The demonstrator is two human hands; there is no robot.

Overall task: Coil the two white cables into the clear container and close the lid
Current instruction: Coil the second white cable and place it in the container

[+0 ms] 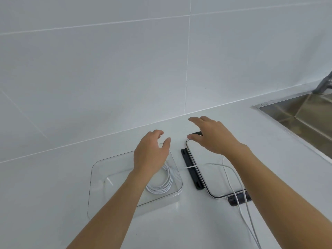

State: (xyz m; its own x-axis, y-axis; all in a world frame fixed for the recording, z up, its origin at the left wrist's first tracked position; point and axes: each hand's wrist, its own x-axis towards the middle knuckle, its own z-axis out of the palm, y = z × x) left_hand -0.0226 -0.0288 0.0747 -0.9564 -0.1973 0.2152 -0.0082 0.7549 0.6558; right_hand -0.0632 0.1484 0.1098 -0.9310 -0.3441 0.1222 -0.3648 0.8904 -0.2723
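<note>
A clear container point(100, 178) sits on the white counter. One white cable point(162, 186) lies coiled in its right half, with a plug end sticking out over the right wall. My left hand point(150, 155) hovers above the container's far right corner, fingers apart and holding nothing. The lid point(213, 169), clear with black latches, lies flat just right of the container. A second white cable point(239, 187) runs loose across the lid and off toward the bottom edge. My right hand point(210, 135) is spread above the lid's far end, holding nothing.
A steel sink point(303, 112) is set into the counter at the far right, with a tap base point(323, 87) behind it. A white tiled wall point(125, 69) rises right behind the counter.
</note>
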